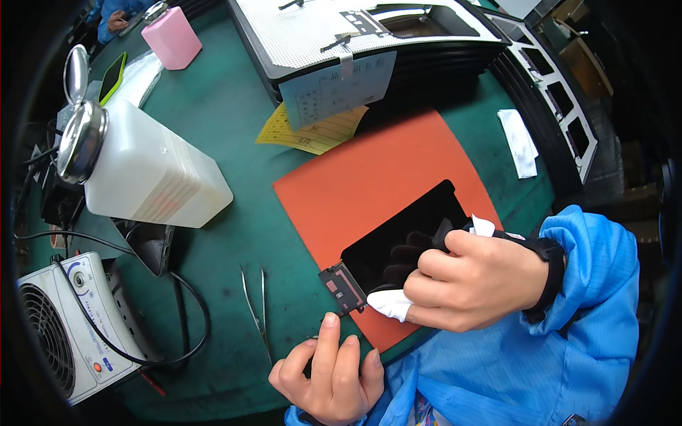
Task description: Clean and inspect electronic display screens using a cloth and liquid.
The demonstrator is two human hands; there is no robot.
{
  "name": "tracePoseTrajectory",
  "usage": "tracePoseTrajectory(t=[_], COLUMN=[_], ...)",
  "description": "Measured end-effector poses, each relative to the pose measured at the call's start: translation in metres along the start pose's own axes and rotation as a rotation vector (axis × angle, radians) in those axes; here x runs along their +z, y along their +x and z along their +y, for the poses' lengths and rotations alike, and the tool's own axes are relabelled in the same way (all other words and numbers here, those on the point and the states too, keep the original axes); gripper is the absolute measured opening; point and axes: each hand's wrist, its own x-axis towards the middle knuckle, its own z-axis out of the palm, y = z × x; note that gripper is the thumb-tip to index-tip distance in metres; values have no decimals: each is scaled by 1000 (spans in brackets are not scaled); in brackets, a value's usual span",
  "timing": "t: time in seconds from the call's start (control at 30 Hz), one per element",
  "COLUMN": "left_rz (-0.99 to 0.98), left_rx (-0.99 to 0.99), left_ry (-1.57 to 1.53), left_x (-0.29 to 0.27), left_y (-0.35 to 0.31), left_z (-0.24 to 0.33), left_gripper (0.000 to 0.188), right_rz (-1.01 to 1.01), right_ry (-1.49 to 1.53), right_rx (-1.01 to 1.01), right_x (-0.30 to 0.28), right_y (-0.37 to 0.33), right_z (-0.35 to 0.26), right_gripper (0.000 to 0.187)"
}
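A thin black display panel [387,245] lies on an orange mat [341,192], a small circuit strip [342,290] at its lower left end. My right hand [476,284] is closed above the panel, its fingers curled round a white wipe [391,304]. One end of the wipe covers a fingertip by the panel's near edge; another bit of white sticks out near the thumb. Dark reflections of the fingers show on the glossy surface. My left hand [330,376] is palm up, fingers apart and loosely bent, one fingertip at the circuit strip's near edge, apparently touching it.
Metal tweezers [257,312] lie left of the mat. A white dispenser bottle [156,167], a fan unit [78,319] and black cables stand left. Stacked trays [284,42] with paper slips are behind; a pink bottle [172,39] and another person's hand [117,21] are far left.
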Motion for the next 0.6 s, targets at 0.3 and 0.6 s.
tracePoseTrajectory(t=[0.3,0.6], left_rz=[-33,-58], left_rx=[-38,-53], left_ry=[17,32], left_x=[5,8], left_y=[2,-1], left_z=[1,0], left_gripper=[28,29], right_rz=[-45,-19], right_ry=[-96,-123], right_rx=[13,100], right_x=[1,5], right_y=[12,29], right_z=[14,17], right_gripper=[18,20])
